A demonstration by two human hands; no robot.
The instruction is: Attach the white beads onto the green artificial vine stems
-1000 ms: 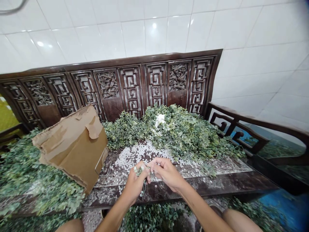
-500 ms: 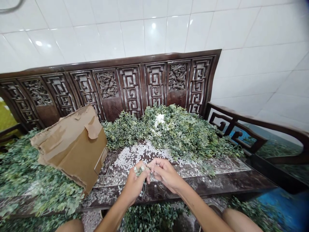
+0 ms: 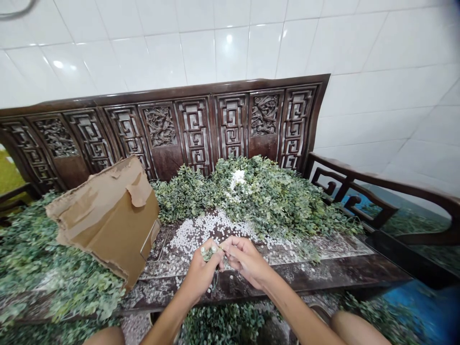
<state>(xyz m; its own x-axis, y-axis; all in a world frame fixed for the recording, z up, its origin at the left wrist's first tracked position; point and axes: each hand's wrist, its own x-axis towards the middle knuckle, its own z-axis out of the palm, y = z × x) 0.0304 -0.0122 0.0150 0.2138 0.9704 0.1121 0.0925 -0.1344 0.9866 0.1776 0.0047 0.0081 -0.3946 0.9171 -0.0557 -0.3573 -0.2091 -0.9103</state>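
My left hand point(image 3: 200, 274) is closed round a small green sprig point(image 3: 207, 252) with pale bead-like tips, held over the front edge of a dark carved wooden bench point(image 3: 323, 270). My right hand point(image 3: 246, 258) touches it from the right, fingers pinched at the sprig's top; what it pinches is too small to name. Just beyond both hands lies a scatter of small white beads point(image 3: 201, 232) on the bench seat.
A big heap of green artificial foliage point(image 3: 266, 196) covers the back of the seat, with more foliage point(image 3: 39, 268) at the left. A torn cardboard box point(image 3: 108, 220) lies tilted at the left. White tiled wall behind; the bench's armrest point(image 3: 359, 184) is at the right.
Nothing but tiny finger movements; both hands stay together on the sprig in the same place.
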